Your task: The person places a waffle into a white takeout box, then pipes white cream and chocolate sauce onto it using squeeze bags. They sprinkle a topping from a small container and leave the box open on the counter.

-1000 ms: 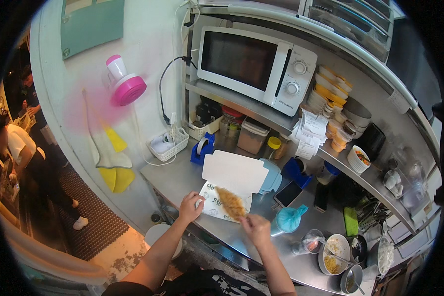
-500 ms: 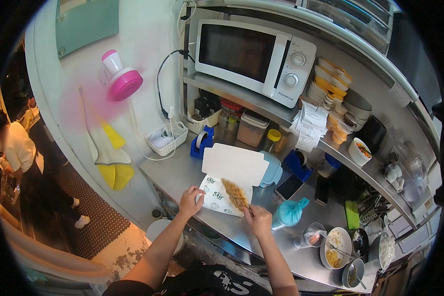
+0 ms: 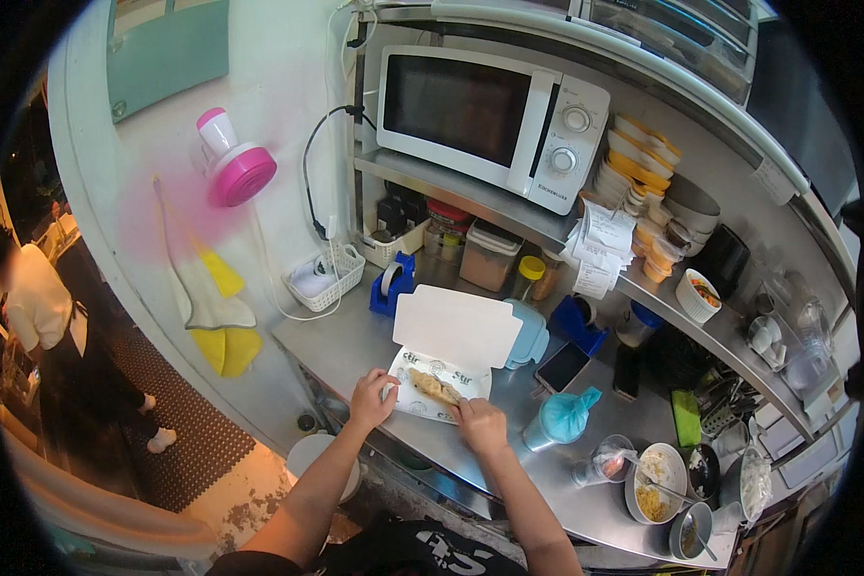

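An open white takeaway box lies on the steel counter, its lid (image 3: pixel 458 324) tipped back and its inside lined with printed paper (image 3: pixel 470 377). A long golden-brown piece of food (image 3: pixel 434 386), browned on the surface, is over the lining, low and slanted. My right hand (image 3: pixel 480 425) pinches the food's near right end. At the box's left edge, my left hand (image 3: pixel 371 398) closes its thumb and fingers on the rim or the paper; which of the two I cannot tell.
Behind the box stand a blue tape dispenser (image 3: pixel 392 288) and a light blue container (image 3: pixel 526 334). To the right are a phone (image 3: pixel 563 367), a blue-bagged cup (image 3: pixel 559 420) and a bowl of shredded food (image 3: pixel 655 483). A microwave (image 3: pixel 480 125) sits on the shelf above. Far left, a person (image 3: pixel 43 298) stands.
My right hand has moved slightly left, bringing the food from a raised, steep tilt down over the paper, lying flatter. The left hand stays at the box's edge.
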A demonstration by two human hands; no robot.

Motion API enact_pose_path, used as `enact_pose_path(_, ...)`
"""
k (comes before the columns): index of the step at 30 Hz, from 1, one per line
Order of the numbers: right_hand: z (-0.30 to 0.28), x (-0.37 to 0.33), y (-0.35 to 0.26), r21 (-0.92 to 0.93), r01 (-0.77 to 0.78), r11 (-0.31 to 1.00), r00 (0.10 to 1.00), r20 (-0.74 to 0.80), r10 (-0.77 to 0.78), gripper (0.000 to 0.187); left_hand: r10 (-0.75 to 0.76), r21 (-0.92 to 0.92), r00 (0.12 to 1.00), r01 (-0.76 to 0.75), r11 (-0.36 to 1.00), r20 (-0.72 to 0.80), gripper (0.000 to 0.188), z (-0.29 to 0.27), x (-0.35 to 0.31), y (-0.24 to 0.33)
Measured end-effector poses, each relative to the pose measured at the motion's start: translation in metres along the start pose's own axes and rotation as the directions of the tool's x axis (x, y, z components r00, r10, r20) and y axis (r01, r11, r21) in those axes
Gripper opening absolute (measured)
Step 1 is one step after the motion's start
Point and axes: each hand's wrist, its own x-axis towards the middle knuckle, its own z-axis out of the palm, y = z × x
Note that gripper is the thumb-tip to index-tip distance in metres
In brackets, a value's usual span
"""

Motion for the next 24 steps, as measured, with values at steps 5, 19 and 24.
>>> enact_pose_path(5, 0.007, -0.008, 0.002, -0.053, 0.085, 0.995, 0.996, 0.027, -0.084, 0.023, -0.01, -0.003, 1.0, 0.01, 1.0, -0.004, 0.011, 0.0, -0.002, 0.001)
enact_pose_path(19, -0.031, 0.018, -0.013, 0.523, -0.553, 0.648, 0.811, 0.16, 0.563, 0.022, -0.018, -0.011, 1.0, 0.018, 1.0, 0.013, 0.01, 0.0, -0.001, 0.0)
enact_pose_path(24, -0.034, 0.018, -0.014, 0.672, -0.669, 0.318, 0.654, 0.33, 0.681, 0.028, -0.027, -0.004, 1.0, 0.027, 1.0, 0.01, 0.01, 0.0, -0.001, 0.0)
